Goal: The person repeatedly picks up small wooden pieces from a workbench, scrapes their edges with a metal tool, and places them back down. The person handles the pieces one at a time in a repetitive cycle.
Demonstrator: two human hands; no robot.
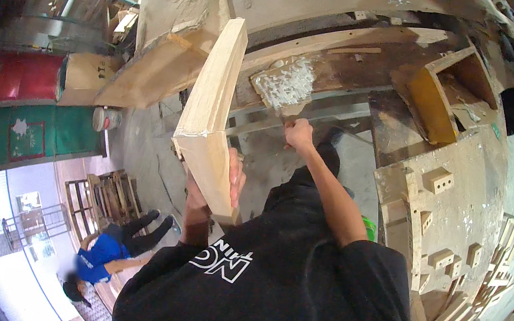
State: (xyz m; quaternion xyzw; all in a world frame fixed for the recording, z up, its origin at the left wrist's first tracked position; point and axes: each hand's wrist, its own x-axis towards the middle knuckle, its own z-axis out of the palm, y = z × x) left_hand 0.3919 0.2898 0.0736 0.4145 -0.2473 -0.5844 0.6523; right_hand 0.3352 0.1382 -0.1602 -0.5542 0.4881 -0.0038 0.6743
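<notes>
My left hand [235, 177] grips a pale wooden frame piece [213, 96], whose two boards meet at a corner with a thin whitish line along the joint. It is held up and tilted, its long arm pointing away from me. My right hand [299, 133] is closed on a flat tan spreader [292, 109], its handle hidden by the fingers. The spreader's blade is at the near edge of a board [258, 85] covered with thick white glue [288, 81].
At right, a yellow-sided wooden box [432, 105] stands on a worktable [471, 182] with several small drilled wood blocks [441, 181]. Large cardboard-like sheets [165, 70] stand at the far left. Another person in blue [103, 257] is at lower left; a bucket [106, 119] is on the floor.
</notes>
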